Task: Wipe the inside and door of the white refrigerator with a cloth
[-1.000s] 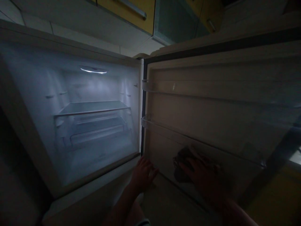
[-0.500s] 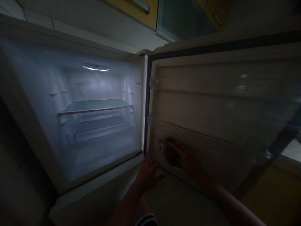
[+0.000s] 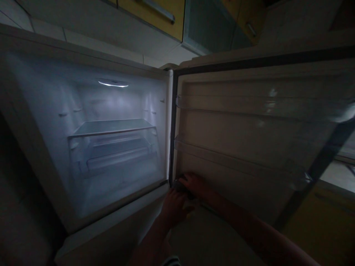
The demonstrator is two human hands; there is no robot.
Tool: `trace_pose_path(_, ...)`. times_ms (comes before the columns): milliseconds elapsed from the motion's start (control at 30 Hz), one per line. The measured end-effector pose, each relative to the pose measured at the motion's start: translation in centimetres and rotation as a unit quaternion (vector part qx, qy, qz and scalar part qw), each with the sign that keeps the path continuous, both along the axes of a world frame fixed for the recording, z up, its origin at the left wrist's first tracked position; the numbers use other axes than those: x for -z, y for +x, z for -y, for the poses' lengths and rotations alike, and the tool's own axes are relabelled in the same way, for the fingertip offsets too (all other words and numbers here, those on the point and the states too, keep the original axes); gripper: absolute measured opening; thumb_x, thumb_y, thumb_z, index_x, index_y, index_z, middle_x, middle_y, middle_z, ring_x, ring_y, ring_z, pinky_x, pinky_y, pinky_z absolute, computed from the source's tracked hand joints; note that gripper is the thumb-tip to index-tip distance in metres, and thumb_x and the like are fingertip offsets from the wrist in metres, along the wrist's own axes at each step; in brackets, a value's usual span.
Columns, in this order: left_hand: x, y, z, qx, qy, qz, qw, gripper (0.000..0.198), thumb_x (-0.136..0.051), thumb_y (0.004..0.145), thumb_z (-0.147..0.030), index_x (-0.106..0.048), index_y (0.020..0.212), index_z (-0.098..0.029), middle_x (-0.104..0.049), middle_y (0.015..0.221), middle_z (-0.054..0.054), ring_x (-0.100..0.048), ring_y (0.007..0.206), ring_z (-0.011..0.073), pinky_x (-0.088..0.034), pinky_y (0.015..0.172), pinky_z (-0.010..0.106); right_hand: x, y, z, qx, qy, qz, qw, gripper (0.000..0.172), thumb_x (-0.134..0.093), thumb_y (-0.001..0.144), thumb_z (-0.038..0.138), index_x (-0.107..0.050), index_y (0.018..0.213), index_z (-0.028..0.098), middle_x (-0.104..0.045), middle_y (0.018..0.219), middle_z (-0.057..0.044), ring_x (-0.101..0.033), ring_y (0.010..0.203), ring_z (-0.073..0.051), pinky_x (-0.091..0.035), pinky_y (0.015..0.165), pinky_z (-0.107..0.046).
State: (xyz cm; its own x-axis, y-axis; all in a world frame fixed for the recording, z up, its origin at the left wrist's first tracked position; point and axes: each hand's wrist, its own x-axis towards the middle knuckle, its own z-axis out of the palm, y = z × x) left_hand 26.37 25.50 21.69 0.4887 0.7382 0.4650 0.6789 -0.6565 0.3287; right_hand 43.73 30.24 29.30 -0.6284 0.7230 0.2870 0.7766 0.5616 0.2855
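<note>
My right hand [image 3: 199, 187] is closed on a dark pad [image 3: 181, 186], perhaps a sponge or cloth, pressed to the low inner corner of the open fridge door [image 3: 222, 133] by the hinge. Much of the pad is hidden by my fingers and the dim light. Just below and left of it, my left hand [image 3: 174, 207] rests near the bottom of the door, fingers laid forward and thumb held apart. Nothing shows in it. My two hands are almost touching.
To the left, the lit fridge compartment [image 3: 122, 173] holds a glass shelf [image 3: 113, 126] above a clear drawer [image 3: 119, 151]. Clear door racks [image 3: 222, 153] cross the door. Yellow cabinets [image 3: 155, 18] hang above, and another yellow cabinet [image 3: 318, 218] stands at lower right.
My right hand with the dark pad has moved left and down, from the door's inner panel to its corner by the hinge. My left hand stays about where it was.
</note>
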Motion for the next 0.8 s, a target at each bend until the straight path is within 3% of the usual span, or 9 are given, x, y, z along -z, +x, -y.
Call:
trace_pose_path(67,-0.1,0.2,0.0,-0.006,0.003,-0.006,1.0,0.046,-0.079,0.092,-0.059,-0.075,0.122,-0.025,-0.079,0.127,0.009,-0.07,0.122,0.0338,-0.048,0.114,0.057,-1.7,-0.1,-0.2,-0.01,0.028,0.004,1.0,0.033,-0.068,0.102,0.018,-0.074,0.133,0.029,-0.073,0.128,-0.011,-0.068,0.113,-0.025,-0.055,0.093,-0.034)
trace_pose_path(167,-0.4,0.4,0.0,-0.022,0.006,-0.035,0.999,0.05,-0.077,0.091,-0.065,-0.075,0.12,-0.024,-0.077,0.122,0.01,-0.071,0.116,0.0334,-0.053,0.107,0.055,-4.1,-0.9,-1.3,-0.028,0.154,-0.036,0.987,0.04,-0.063,0.106,0.02,-0.066,0.144,0.029,-0.061,0.154,-0.013,-0.059,0.132,-0.028,-0.051,0.105,-0.042)
trace_pose_path(267,-0.5,0.5,-0.2,-0.023,0.002,-0.056,0.998,0.051,-0.075,0.091,-0.067,-0.075,0.117,-0.022,-0.078,0.118,0.01,-0.072,0.114,0.0334,-0.053,0.105,0.055,-4.1,-1.7,-2.3,-0.061,0.286,-0.08,0.953,0.04,-0.063,0.106,0.02,-0.065,0.146,0.025,-0.058,0.159,-0.013,-0.056,0.135,-0.029,-0.049,0.105,-0.043)
trace_pose_path(333,-0.4,0.4,-0.3,-0.021,0.012,-0.049,0.999,0.05,-0.077,0.091,-0.065,-0.076,0.116,-0.022,-0.079,0.118,0.01,-0.072,0.114,0.0335,-0.053,0.107,0.055,-2.3,-1.8,-2.3,-0.082,0.289,-0.077,0.951,0.038,-0.063,0.106,0.021,-0.066,0.144,0.023,-0.062,0.155,-0.013,-0.056,0.134,-0.029,-0.049,0.105,-0.042)
trace_pose_path(433,0.1,0.1,-0.5,-0.012,0.043,-0.012,0.999,0.05,-0.085,0.086,-0.06,-0.077,0.118,-0.022,-0.08,0.119,0.01,-0.072,0.117,0.0328,-0.053,0.109,0.052,1.2,-1.0,-1.7,-0.118,0.229,-0.047,0.965,0.037,-0.063,0.106,0.022,-0.068,0.143,0.021,-0.067,0.149,-0.012,-0.06,0.127,-0.027,-0.052,0.102,-0.04)
trace_pose_path(500,0.4,0.0,-0.6,-0.002,0.061,0.001,0.998,0.049,-0.088,0.084,-0.058,-0.077,0.117,-0.022,-0.081,0.119,0.009,-0.072,0.116,0.0321,-0.054,0.107,0.05,2.1,-0.3,-1.5,-0.13,0.197,-0.031,0.971,0.038,-0.064,0.105,0.022,-0.068,0.143,0.022,-0.069,0.145,-0.011,-0.062,0.122,-0.027,-0.054,0.099,-0.04)
trace_pose_path(567,0.6,-0.1,-0.7,-0.004,0.07,-0.006,0.998,0.046,-0.086,0.085,-0.059,-0.078,0.112,-0.023,-0.081,0.117,0.009,-0.073,0.113,0.0323,-0.055,0.103,0.05,1.4,0.0,-1.6,-0.12,0.187,-0.03,0.974,0.04,-0.066,0.104,0.022,-0.067,0.144,0.022,-0.069,0.144,-0.011,-0.062,0.12,-0.027,-0.054,0.099,-0.042)
trace_pose_path(700,0.8,0.0,-0.9,-0.025,0.066,-0.04,0.997,0.05,-0.082,0.086,-0.065,-0.077,0.111,-0.022,-0.08,0.113,0.009,-0.073,0.108,0.0327,-0.055,0.099,0.051,-2.1,-0.9,-2.8,-0.067,0.231,-0.097,0.966,0.057,-0.073,0.101,0.034,-0.059,0.156,0.023,-0.064,0.15,-0.015,-0.059,0.123,-0.031,-0.052,0.106,-0.044)
trace_pose_path(800,0.9,0.1,-0.9,-0.029,0.058,-0.047,0.997,0.05,-0.081,0.087,-0.065,-0.076,0.115,-0.023,-0.079,0.117,0.009,-0.073,0.111,0.0326,-0.054,0.102,0.052,-2.4,-2.3,-3.6,-0.05,0.279,-0.16,0.945,0.055,-0.074,0.101,0.036,-0.061,0.154,0.027,-0.064,0.147,-0.015,-0.059,0.123,-0.03,-0.05,0.106,-0.044)
